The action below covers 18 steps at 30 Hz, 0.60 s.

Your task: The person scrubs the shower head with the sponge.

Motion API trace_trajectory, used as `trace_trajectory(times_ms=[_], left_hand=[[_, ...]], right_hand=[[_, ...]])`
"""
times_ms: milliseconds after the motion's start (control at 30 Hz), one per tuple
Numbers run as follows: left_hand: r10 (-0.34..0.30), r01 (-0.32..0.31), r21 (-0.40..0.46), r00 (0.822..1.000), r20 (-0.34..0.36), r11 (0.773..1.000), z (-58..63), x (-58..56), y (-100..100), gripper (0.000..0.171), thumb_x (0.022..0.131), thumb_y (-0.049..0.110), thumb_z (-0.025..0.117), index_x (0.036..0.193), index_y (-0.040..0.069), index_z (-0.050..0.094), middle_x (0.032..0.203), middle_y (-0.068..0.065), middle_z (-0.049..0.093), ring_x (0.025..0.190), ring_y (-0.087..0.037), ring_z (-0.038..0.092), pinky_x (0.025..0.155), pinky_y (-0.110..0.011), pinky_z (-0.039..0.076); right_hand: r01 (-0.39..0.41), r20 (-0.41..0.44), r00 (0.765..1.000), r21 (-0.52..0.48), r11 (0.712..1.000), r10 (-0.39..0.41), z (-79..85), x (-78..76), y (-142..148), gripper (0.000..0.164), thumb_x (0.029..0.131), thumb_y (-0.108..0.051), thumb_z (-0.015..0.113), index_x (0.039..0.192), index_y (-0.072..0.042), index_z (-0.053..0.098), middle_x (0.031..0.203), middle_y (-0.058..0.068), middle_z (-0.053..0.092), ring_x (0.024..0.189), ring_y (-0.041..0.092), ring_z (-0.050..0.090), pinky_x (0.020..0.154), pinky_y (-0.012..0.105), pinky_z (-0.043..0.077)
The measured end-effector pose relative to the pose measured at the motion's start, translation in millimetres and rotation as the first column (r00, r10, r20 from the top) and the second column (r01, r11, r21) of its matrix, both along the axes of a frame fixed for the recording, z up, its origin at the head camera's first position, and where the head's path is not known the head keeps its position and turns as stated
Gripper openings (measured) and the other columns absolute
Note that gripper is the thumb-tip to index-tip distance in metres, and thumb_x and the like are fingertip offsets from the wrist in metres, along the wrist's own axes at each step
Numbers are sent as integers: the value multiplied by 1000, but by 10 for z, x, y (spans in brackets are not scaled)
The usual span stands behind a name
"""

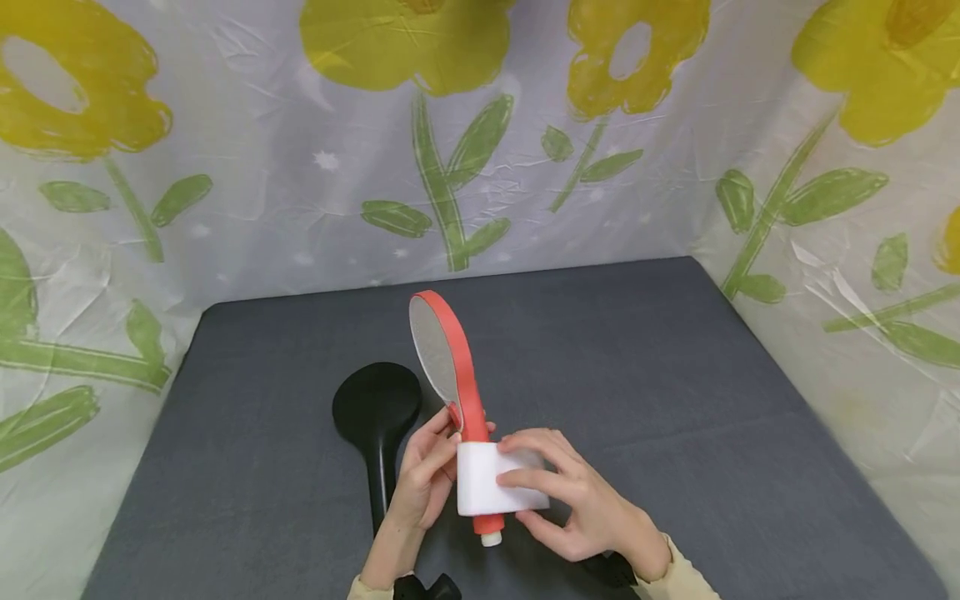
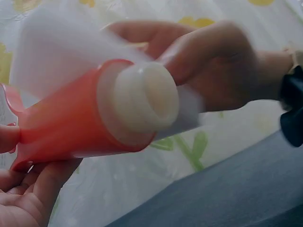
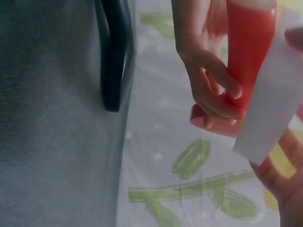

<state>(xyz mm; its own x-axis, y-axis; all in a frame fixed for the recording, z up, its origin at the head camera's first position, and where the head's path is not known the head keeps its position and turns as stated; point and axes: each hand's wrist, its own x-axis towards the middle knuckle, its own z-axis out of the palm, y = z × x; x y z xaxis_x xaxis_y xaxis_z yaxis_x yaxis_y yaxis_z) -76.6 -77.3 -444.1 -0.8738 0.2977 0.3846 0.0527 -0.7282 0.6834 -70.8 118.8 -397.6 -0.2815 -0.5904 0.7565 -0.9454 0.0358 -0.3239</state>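
Observation:
My left hand (image 1: 423, 479) holds a red shower head (image 1: 467, 383) near the neck, tilted up with its grey spray face turned to the left. A pale threaded end (image 2: 147, 97) pokes out of the bottom of its handle. Across the front of the handle lies a white sponge-like block (image 1: 480, 479), pinched by my right hand (image 1: 573, 492) between thumb and fingers. In the right wrist view the block (image 3: 272, 99) appears flat and touches or nearly touches the red handle (image 3: 248, 47). Motion blurs the right hand in the left wrist view.
A black shower head (image 1: 377, 408) lies on the dark grey table (image 1: 675, 375), left of my left hand. Its handle runs toward me, partly behind the left forearm. White curtains (image 1: 262, 167) with yellow flowers surround the back and sides of the table.

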Motion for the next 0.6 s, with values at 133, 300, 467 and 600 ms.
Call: trace_trajectory(times_ms=[133, 300, 467, 600], left_hand=[[-6, 5, -4, 999, -39, 1000, -76, -37, -26, 33, 89, -9, 26, 121, -11, 34, 115, -23, 48, 105, -32, 51, 84, -43, 44], [-22, 22, -13, 999, -41, 1000, -53, -26, -27, 34, 89, -8, 26, 122, -10, 33, 115, -23, 49, 102, -31, 53, 83, -48, 43], [2, -1, -61, 1000, 13, 998, 11, 2, -17, 32, 91, -6, 30, 123, -6, 35, 108, -16, 53, 92, -26, 58, 81, -43, 46], [55, -51, -131, 998, 29, 990, -48, -16, -36, 35, 90, -4, 40, 125, -4, 36, 103, -15, 57, 84, -26, 62, 75, -39, 49]], right_hand=[[-45, -43, 998, 57, 997, 47, -74, 19, 45, 29, 72, -9, 59, 102, -6, 60, 112, 19, 48, 102, 29, 46, 85, 40, 37], [-22, -85, 996, 92, 995, 30, -81, 32, 29, 32, 70, -8, 56, 101, -7, 61, 112, 18, 49, 104, 28, 47, 85, 39, 37], [1, -133, 991, 136, 991, 17, -127, 30, -1, 33, 71, -9, 52, 103, -9, 61, 115, 16, 49, 106, 29, 46, 86, 37, 36], [13, -145, 989, 150, 989, 9, -194, 32, -18, 34, 70, -9, 51, 103, -10, 61, 116, 14, 49, 107, 29, 46, 86, 37, 35]])
